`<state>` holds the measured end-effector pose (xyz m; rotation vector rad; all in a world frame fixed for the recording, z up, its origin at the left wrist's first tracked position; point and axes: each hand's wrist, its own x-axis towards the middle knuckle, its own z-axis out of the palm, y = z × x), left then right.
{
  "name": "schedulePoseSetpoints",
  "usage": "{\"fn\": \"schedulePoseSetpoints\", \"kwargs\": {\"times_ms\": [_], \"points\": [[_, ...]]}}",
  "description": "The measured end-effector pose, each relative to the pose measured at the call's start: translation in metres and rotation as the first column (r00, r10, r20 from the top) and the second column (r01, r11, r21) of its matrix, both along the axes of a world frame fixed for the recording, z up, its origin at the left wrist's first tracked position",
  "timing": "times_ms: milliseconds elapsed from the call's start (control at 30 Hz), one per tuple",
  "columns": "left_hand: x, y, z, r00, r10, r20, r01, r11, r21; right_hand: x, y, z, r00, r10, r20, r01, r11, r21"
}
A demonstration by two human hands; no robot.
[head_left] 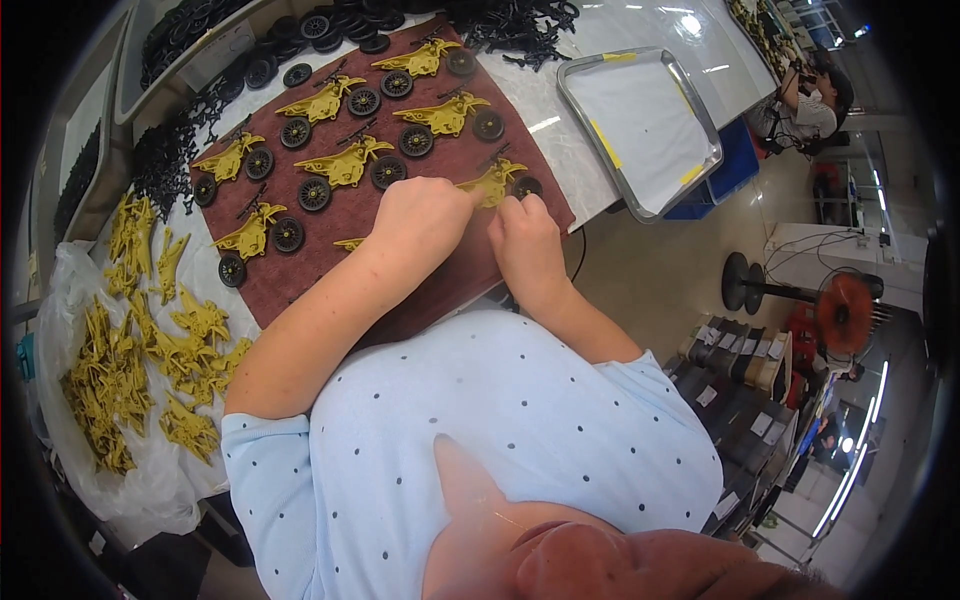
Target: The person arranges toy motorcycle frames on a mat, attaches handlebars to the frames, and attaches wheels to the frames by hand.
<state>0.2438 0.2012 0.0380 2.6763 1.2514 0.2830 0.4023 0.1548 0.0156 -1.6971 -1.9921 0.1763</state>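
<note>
Both my hands meet at the right side of a maroon cloth, over a yellow toy motorcycle with a black handlebar and a black wheel at its right end. My left hand is closed, its fingers on the left end of the yellow body. Just below the wheel, my right hand is closed with bent fingers against the same toy. My fingers hide the toy's lower left part. Rows of other toy motorcycles, yellow with black spoked wheels, stand on the cloth. Another yellow body is partly hidden behind my left forearm.
Loose yellow bodies lie on a clear plastic bag at the left. Black wheels and small black parts are heaped along the back, beside grey bins. A metal tray with yellow tape stands at the right. Another person sits farther right.
</note>
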Motion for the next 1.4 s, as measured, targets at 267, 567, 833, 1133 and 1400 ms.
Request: {"fn": "schedulePoseSetpoints", "kwargs": {"times_ms": [267, 567, 833, 1133, 1400], "points": [[0.001, 0.002, 0.000, 0.997, 0.011, -0.072, -0.014, 0.999, -0.030, 0.011, 0.013, 0.010, 0.997, -0.022, -0.076, 0.007, 0.982, -0.190], [-0.007, 0.005, 0.000, 0.983, 0.180, 0.032, -0.178, 0.981, -0.073, 0.008, -0.003, 0.001, 0.974, -0.087, -0.209, 0.065, 0.992, -0.110], [-0.010, 0.006, 0.000, 0.987, 0.162, 0.004, -0.159, 0.973, -0.167, 0.006, 0.003, 0.002, 0.993, -0.081, -0.085, 0.072, 0.992, -0.099], [-0.035, -0.001, 0.024, 0.750, 0.367, 0.550, 0.063, 0.789, -0.612, 0.010, 0.000, 0.019, 0.997, 0.074, -0.016, -0.074, 0.997, 0.003], [-0.055, -0.025, 0.039, 0.498, 0.738, 0.455, 0.388, 0.280, -0.878, -0.050, -0.024, 0.048, 0.839, 0.261, -0.478, -0.314, 0.949, -0.031]]}}
